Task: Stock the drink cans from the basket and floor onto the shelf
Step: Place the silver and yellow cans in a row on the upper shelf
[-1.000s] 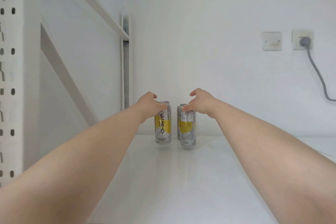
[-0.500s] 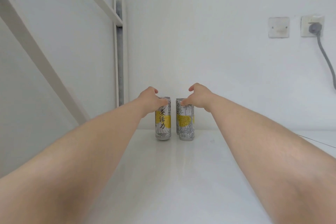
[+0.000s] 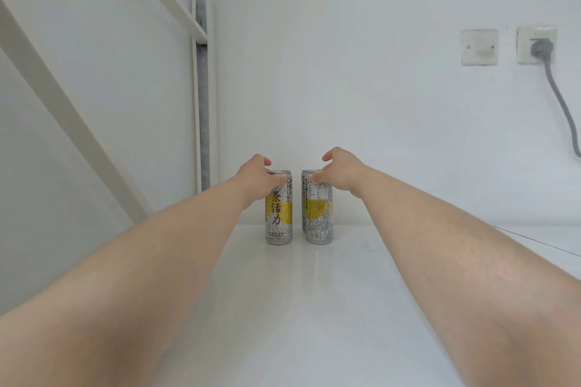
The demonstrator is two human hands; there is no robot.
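Far back on the shelf (image 3: 314, 308), near the wall (image 3: 345, 72), two slim silver-and-yellow cans stand upright side by side with a narrow gap between them. The left can (image 3: 279, 220) shows large black characters on its yellow band; the right can (image 3: 318, 220) shows fine print and a barcode. A third can (image 3: 303, 198) peeks out just behind the right can, mostly hidden. The left hand (image 3: 256, 174) grips the left can at its top, thumb across the front of the rim and fingers curled over the far side. The right hand (image 3: 342, 171) holds the right can the same way, thumb pressed to the front of the rim, fingers arched over the lid. Both bare forearms stretch out above the glossy white shelf. Left of the cans a post (image 3: 202, 104) rises against the wall, with a brace (image 3: 63, 97) slanting down toward it. High on the right sit a switch plate (image 3: 479, 47) and a socket (image 3: 534, 38) with a grey plug (image 3: 541, 49), its cable (image 3: 562, 104) hanging down.
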